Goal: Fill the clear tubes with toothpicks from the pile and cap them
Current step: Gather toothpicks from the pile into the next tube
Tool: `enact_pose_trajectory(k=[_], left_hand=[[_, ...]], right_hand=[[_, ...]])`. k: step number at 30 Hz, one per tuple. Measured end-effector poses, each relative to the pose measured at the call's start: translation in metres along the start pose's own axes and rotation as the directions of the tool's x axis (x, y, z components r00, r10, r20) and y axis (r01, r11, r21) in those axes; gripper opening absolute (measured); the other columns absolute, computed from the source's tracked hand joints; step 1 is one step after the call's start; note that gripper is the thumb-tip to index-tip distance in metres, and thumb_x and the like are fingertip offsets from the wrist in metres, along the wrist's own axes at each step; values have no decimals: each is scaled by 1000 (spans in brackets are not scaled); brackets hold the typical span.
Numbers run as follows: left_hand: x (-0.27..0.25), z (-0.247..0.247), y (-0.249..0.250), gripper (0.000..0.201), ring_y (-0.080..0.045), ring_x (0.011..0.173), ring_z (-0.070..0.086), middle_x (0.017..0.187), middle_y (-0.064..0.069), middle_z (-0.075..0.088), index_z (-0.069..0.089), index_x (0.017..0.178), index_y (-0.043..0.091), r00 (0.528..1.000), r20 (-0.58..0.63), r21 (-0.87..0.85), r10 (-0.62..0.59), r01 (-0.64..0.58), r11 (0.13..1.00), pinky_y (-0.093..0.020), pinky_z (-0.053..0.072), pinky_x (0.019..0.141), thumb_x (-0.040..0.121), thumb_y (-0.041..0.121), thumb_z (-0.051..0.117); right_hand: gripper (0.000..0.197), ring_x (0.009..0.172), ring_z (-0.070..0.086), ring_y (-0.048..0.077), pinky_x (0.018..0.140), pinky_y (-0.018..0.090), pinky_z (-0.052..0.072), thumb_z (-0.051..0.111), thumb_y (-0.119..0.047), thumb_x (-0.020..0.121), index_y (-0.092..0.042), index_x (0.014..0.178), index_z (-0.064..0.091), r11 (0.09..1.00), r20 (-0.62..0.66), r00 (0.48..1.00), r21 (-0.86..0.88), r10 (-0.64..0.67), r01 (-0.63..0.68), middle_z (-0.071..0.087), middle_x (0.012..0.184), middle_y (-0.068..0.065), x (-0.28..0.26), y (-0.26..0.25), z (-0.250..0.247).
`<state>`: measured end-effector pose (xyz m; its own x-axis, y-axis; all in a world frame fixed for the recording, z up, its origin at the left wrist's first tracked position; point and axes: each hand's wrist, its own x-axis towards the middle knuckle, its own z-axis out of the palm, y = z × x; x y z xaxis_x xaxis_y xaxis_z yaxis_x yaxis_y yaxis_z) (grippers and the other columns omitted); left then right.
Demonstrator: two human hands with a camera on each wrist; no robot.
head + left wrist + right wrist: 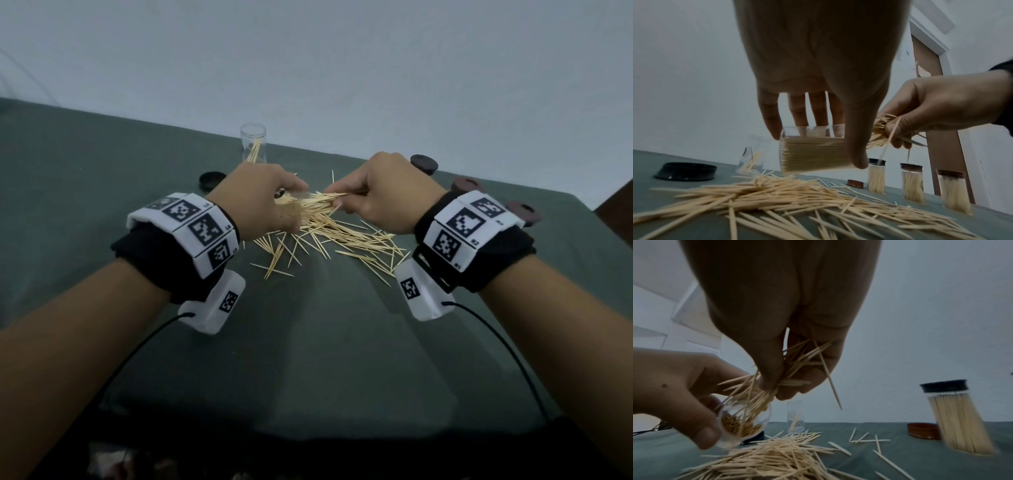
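Over the middle of the green-covered bench (102, 192), the left hand (260, 198) grips a clear plastic tube (813, 154) on its side, nearly full. The right hand (383, 192), fingers (768, 369) curled, pushes a bundle of wooden toothpicks (756, 395) into its mouth, above the loose toothpick pile (329, 236).

No legible text anywhere.

left hand (818, 68) gripping tilted clear tube (813, 154) of toothpicks, right hand (937, 112) pinching a bunch (878, 129) seemingly at its mouth

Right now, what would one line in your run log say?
step: filling | left hand: holds tilted clear tube | right hand: feeds toothpick bunch into its mouth | pile: remains
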<state>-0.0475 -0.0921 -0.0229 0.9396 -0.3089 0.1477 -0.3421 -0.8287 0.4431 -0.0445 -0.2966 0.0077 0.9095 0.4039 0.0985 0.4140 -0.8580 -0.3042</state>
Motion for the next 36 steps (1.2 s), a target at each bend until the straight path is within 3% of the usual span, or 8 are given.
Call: enact_pose_trajectory(k=[3, 9, 13, 17, 21, 25, 30, 36], left_hand=[[-1, 0, 0, 55, -9, 94, 52, 96, 12, 56, 66, 123, 30, 1000, -11, -42, -24, 23, 999, -22, 35, 82, 71, 33, 84], [0, -1, -1, 50, -8, 100, 61, 98, 14, 64, 67, 119, 29, 998, -34, -149, -57, 51, 987, -21, 39, 84, 72, 39, 83], [0, 1, 0, 46, -7, 99, 63, 99, 14, 66, 68, 113, 30, 997, -32, -198, -65, 58, 978, -19, 41, 82, 71, 39, 83], [-1, 5, 5, 44, -6, 97, 63, 94, 17, 65, 68, 111, 30, 999, -21, -195, -46, 41, 980, -7, 37, 71, 71, 41, 83], [-1, 5, 7, 48, -7, 100, 62, 103, 13, 67, 67, 115, 30, 999, -35, -194, -32, 24, 981, -14, 39, 76, 72, 41, 83], [-1, 3, 7, 47, -4, 97, 61, 95, 17, 63, 67, 115, 31, 999, -29, -205, -42, 35, 978, -1, 31, 67, 72, 41, 82], [0, 8, 5, 54, -7, 103, 62, 107, 12, 66, 66, 121, 28, 999, -9, -201, -34, 32, 979, -17, 38, 82, 72, 42, 82], [2, 10, 1, 54, -5, 97, 61, 102, 14, 65, 65, 121, 28, 998, -13, -211, -61, 57, 976, -10, 36, 71, 72, 44, 81]], right_hand=[[20, 51, 50, -15, 47, 3, 33, 64, -25, 92, -34, 107, 73, 999, -22, 1000, 47, 9, -8, 52, 46, -32, -1, -2, 4], [22, 54, 53, -8, 51, 5, 35, 63, -24, 92, -37, 107, 73, 995, -72, 997, 101, 28, -21, 62, 62, -17, -3, -4, 11], [23, 69, 63, 14, 67, 27, 50, 63, -25, 92, -39, 108, 72, 995, -66, 998, 100, 20, -14, 72, 77, -1, -4, -4, 18], [24, 57, 52, 6, 54, 6, 37, 62, -23, 92, -37, 109, 72, 998, -64, 998, 62, -4, 8, 66, 69, -4, -1, -5, 23], [20, 66, 53, 2, 59, 5, 34, 67, -26, 90, -32, 108, 73, 998, -137, 991, 58, 11, -3, 67, 78, -10, 0, -8, 28], [20, 67, 56, 0, 59, 1, 34, 67, -29, 89, -31, 108, 73, 992, -169, 985, 124, 43, -22, 66, 79, -11, 2, -7, 32], [23, 72, 65, 16, 77, 29, 52, 61, -25, 94, -38, 109, 72, 987, -61, 998, 158, 30, -20, 70, 74, 2, 1, -6, 38], [12, 68, 57, 1, 57, 2, 35, 73, -31, 84, -32, 95, 75, 981, -170, 979, 174, 115, -85, 66, 77, -11, 7, -3, 39]])
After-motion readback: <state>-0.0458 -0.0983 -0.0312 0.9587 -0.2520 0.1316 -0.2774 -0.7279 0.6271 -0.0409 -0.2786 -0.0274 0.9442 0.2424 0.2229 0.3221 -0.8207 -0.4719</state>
